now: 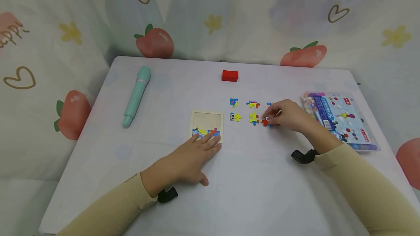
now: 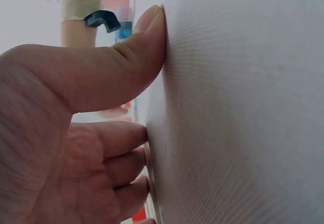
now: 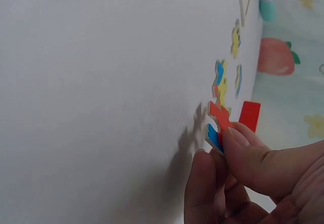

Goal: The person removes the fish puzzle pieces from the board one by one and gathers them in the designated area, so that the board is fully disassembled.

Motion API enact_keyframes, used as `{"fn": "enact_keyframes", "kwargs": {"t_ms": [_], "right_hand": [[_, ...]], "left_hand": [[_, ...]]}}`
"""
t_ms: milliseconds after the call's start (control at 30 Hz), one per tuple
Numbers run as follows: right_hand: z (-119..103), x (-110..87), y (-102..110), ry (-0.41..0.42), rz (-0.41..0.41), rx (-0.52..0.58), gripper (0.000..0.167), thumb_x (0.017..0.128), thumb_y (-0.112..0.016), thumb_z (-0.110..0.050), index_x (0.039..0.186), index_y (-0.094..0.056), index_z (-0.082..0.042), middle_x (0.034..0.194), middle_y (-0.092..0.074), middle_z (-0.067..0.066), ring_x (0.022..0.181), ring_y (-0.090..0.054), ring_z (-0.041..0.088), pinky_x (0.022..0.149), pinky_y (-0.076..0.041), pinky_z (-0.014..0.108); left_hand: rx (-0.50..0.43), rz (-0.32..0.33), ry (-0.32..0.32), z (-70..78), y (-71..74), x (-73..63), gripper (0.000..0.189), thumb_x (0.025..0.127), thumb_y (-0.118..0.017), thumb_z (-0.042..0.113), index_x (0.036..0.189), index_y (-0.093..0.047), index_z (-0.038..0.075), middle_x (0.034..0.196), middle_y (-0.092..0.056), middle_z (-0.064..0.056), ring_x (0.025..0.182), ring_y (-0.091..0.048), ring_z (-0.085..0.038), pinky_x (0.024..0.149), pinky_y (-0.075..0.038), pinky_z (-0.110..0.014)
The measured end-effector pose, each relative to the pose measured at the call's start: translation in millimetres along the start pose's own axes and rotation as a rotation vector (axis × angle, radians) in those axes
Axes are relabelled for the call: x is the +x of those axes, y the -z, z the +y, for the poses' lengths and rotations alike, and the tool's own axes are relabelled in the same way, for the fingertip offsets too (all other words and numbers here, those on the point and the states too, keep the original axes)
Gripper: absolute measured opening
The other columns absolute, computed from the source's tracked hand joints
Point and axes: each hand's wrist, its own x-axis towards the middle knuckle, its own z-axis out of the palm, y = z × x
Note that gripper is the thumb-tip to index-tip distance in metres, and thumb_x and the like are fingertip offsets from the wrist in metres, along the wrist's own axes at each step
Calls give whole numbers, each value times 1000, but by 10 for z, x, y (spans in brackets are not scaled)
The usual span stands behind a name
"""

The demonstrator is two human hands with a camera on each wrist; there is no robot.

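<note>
A red and blue jigsaw piece (image 3: 219, 117) is pinched between the thumb and fingers of my right hand (image 1: 285, 115), a little above the table in the right wrist view. My left hand (image 1: 190, 157) lies flat with spread fingers, its fingertips over the lower edge of a square wooden puzzle tray (image 1: 206, 112). Blue, yellow and red pieces (image 1: 214, 132) fill the tray's bottom row, partly hidden by those fingers. Between tray and right hand lie several loose pieces, among them a yellow and red one (image 1: 253, 104) and a yellow and blue one (image 1: 254, 118).
A red block (image 1: 230, 76) stands behind the loose pieces. At the left lies a mint-green microphone-shaped stick (image 1: 137, 97). On the right, beside my right forearm, is a clear plastic case (image 1: 347, 119) of colourful items. A printed curtain (image 1: 249, 17) hangs behind the white table (image 1: 262, 192).
</note>
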Motion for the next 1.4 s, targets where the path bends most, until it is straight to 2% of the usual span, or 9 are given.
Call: {"fn": "enact_keyframes", "kwargs": {"t_ms": [133,467,767,933,1100,1233,1400], "right_hand": [[114,-39,71,-30,-1,-2,20,97,-79,-9,117,-82,-7,93,-68,9,91,-61,25,66,-53,27],[188,9,80,-51,2,10,21,98,-77,-7,118,-82,-6,93,-67,9,91,-60,26,67,-54,26],[184,49,31,-49,52,-96,22,95,-81,-9,117,-81,-7,111,-75,16,97,-61,30,73,-55,28],[195,54,9,-53,70,-123,22,95,-81,-9,117,-80,-7,109,-74,15,101,-62,31,77,-55,28],[192,45,-14,-48,89,-142,23,95,-79,-7,118,-78,-7,109,-75,14,102,-64,31,84,-58,35],[181,45,-36,-38,103,-158,24,94,-80,-7,118,-77,-6,111,-75,15,105,-64,32,89,-59,42],[171,36,-54,-34,117,-159,25,94,-79,-6,119,-77,-6,111,-73,15,103,-63,32,85,-57,39]], "left_hand": [[4,1,-2,1,0,-7,114,85,-87,56,173,-24,21,184,-9,5,172,-1,-22,138,-12,-55],[21,4,-7,5,1,-14,114,86,-86,56,174,-23,20,184,-7,3,172,0,-23,138,-11,-55],[13,1,1,15,-1,-6,114,86,-86,56,174,-23,21,184,-8,4,172,0,-22,138,-10,-54],[13,2,-6,12,4,-9,114,86,-86,56,174,-23,21,184,-8,4,172,0,-23,138,-11,-55],[14,-2,-15,-9,10,-8,112,86,-86,55,174,-23,22,184,-8,5,172,0,-23,138,-12,-56],[-9,-8,-21,-35,10,-4,112,87,-86,53,174,-21,24,184,-7,6,172,1,-22,138,-12,-57],[-98,5,-37,-84,1,6,109,91,-82,51,175,-15,31,184,-9,7,172,-4,-23,137,-9,-59]]}}
